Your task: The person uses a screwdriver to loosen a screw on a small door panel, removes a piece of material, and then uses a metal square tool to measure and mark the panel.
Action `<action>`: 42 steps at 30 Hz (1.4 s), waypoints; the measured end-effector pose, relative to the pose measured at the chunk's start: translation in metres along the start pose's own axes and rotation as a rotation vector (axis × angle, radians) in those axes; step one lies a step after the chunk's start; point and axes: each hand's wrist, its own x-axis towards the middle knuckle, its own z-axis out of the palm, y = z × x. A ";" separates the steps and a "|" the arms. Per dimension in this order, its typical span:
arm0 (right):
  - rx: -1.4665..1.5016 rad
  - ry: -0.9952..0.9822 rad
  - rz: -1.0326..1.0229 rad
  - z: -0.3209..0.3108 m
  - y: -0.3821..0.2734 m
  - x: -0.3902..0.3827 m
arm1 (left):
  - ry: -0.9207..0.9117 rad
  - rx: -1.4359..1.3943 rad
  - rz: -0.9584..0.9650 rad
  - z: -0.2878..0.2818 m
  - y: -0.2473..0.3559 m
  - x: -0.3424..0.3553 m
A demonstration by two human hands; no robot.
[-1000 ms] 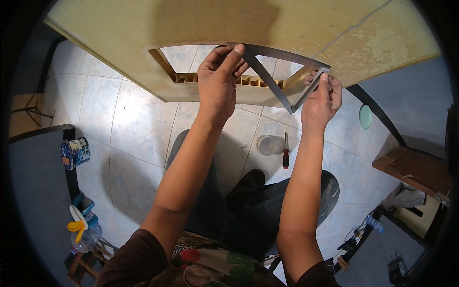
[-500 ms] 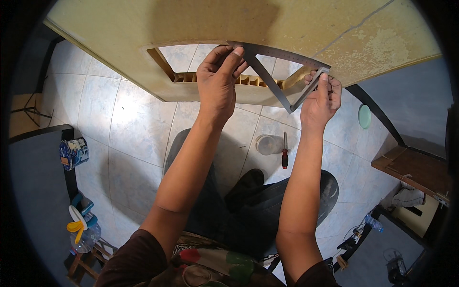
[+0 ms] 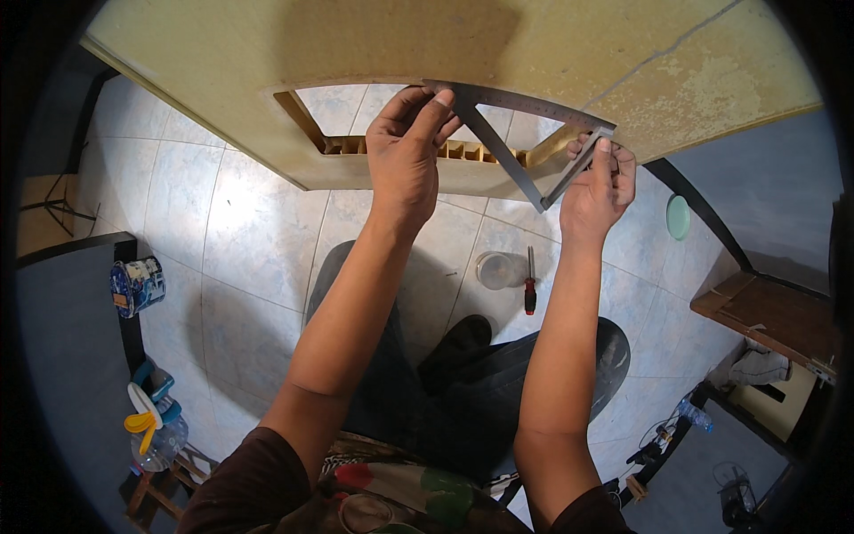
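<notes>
Almost nothing has moved since the earlier frames: both hands stay raised at the same spots on the panel, and the square has not visibly shifted.

Seen from above, the person holds a grey metal triangular square (image 3: pixel 525 142) flat against a cream wooden panel (image 3: pixel 267 53) that has a rectangular cut-out (image 3: pixel 400 120), its inner slats showing. The square lies across the right part of the opening, one long edge running along the upper rim, seemingly so the cut edge can be checked or marked against it.

The left hand (image 3: pixel 405 151) presses the square's upper left corner, fingers close together and curled down onto the metal, thumb alongside. The right hand (image 3: pixel 600 182) steadies the right-hand corner, fingertips pinched on the blade's end, thumb beneath.

Below, on the pale tiled floor (image 3: pixel 240 267), lie a red-handled screwdriver (image 3: pixel 530 283) and a clear round lid (image 3: pixel 495 270), just beside each other. A patterned tin (image 3: pixel 136 285) stands at far left.
</notes>
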 end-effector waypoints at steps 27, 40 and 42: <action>-0.489 0.102 -0.113 0.010 -0.011 -0.007 | 0.119 -0.077 0.039 0.020 -0.008 -0.005; -0.400 0.157 -0.126 0.001 0.000 -0.005 | 0.123 0.004 0.059 0.018 -0.009 -0.007; -0.399 0.166 -0.101 0.005 -0.004 -0.006 | 0.127 0.015 0.052 0.016 -0.009 -0.005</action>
